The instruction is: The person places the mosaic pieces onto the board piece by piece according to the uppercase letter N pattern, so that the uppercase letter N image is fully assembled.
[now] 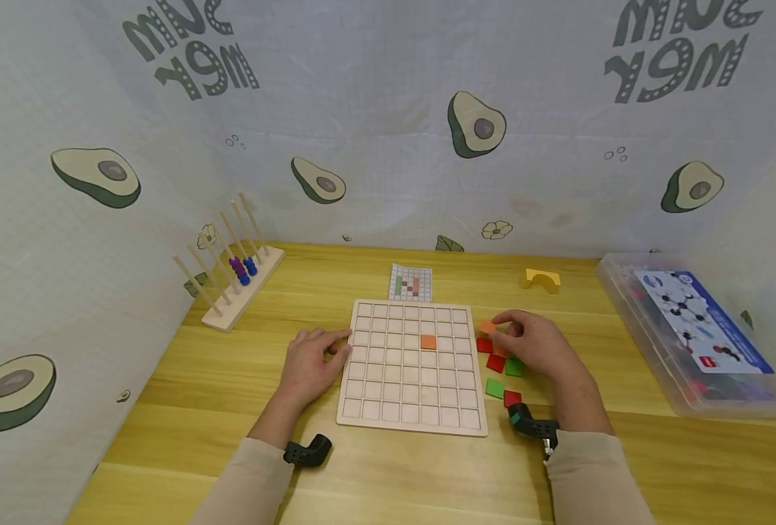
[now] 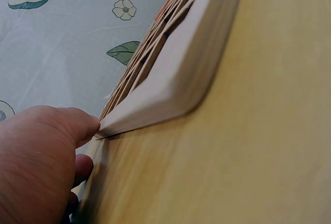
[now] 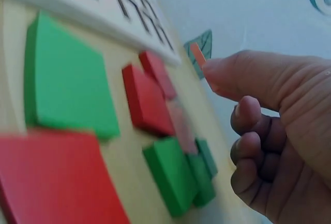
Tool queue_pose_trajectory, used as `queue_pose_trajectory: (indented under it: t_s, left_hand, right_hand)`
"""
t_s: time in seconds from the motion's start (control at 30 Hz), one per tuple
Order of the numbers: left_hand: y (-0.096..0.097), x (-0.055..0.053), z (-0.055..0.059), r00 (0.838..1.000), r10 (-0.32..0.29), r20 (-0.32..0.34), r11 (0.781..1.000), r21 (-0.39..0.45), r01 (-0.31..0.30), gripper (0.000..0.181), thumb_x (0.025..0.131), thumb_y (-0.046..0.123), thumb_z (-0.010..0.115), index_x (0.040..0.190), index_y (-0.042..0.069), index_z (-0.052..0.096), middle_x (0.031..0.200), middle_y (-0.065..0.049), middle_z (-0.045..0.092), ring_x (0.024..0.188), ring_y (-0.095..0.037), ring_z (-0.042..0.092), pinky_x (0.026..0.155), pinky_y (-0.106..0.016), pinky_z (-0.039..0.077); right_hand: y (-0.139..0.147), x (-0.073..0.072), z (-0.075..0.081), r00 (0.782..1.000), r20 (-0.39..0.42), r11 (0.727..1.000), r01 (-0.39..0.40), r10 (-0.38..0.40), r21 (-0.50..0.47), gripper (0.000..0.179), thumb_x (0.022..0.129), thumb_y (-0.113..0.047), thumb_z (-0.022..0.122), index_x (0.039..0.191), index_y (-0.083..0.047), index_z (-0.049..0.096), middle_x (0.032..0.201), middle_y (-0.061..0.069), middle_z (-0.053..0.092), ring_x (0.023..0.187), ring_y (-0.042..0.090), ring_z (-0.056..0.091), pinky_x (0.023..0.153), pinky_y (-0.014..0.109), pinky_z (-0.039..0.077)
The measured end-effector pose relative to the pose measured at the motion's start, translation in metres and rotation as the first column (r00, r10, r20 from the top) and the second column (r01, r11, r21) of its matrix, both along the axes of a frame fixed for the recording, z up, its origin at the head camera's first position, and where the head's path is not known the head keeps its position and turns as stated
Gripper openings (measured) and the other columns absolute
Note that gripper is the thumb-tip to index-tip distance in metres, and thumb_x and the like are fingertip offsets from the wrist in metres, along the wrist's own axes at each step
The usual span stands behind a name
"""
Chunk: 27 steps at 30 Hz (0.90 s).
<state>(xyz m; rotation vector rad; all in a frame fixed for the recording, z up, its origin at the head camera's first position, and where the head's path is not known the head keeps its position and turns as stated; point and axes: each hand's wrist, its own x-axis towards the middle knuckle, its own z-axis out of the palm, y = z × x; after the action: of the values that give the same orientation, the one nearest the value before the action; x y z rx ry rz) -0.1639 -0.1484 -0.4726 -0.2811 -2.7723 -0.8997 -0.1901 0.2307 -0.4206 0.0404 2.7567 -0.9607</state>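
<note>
A wooden grid board (image 1: 393, 375) lies mid-table with one orange tile (image 1: 429, 342) in a cell of its upper half. My left hand (image 1: 311, 368) rests beside the board, thumb and index fingertips at its left edge. In the left wrist view the thumb (image 2: 77, 125) meets the board's rim (image 2: 150, 102). Past the board's right edge, my right hand (image 1: 537, 343) pinches another orange tile (image 3: 197, 53) between thumb and index finger, raised over the loose tiles. Below it lie red tiles (image 1: 496, 363) and green tiles (image 1: 495, 388), some partly hidden by the hand.
A small printed pattern card (image 1: 410, 283) lies just behind the board. At the left stands a wooden peg rack (image 1: 243, 288) with purple and blue beads. A yellow arch block (image 1: 541, 279) sits at the back right, and a clear plastic case (image 1: 696, 332) fills the right side.
</note>
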Motion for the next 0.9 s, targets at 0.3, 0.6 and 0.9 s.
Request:
queue_pose_trajectory:
  t_s: [0.3,0.6,0.9]
  left_hand:
    - [-0.001,0.0,0.0,1.0,-0.001,-0.008,1.0,0.001,0.001,0.032,0.094,0.027,0.073,0.125,0.02,0.075,0.086,0.003,0.069,0.08,-0.015,0.049,0.076,-0.033,0.035]
    - [-0.001,-0.001,-0.001,1.0,-0.003,-0.013,1.0,0.003,0.003,0.032,0.094,0.027,0.073,0.125,0.02,0.075,0.085,0.003,0.069,0.08,-0.015,0.048,0.076,-0.033,0.035]
    - [-0.001,0.0,-0.001,1.0,0.0,0.011,1.0,0.001,0.0,0.03,0.096,0.028,0.071,0.125,0.021,0.075,0.086,0.004,0.069,0.08,-0.015,0.048,0.076,-0.032,0.034]
  right_hand:
    - [-0.023,0.004,0.008,0.989,-0.058,0.991,-0.134,0.133,0.003,0.029,0.095,-0.028,0.073,0.118,-0.011,0.068,0.08,0.004,0.054,0.066,0.018,0.048,0.058,0.028,0.038]
    - [-0.042,0.007,0.006,0.977,0.013,0.975,-0.209,0.211,-0.07,0.024,0.093,-0.023,0.073,0.114,-0.011,0.067,0.084,0.004,0.053,0.071,0.019,0.049,0.061,0.029,0.04]
    - [-0.057,0.01,0.002,0.964,0.013,0.961,-0.265,0.266,-0.078,0.019,0.09,-0.022,0.077,0.105,-0.014,0.069,0.08,0.002,0.054,0.071,0.018,0.048,0.063,0.03,0.039]
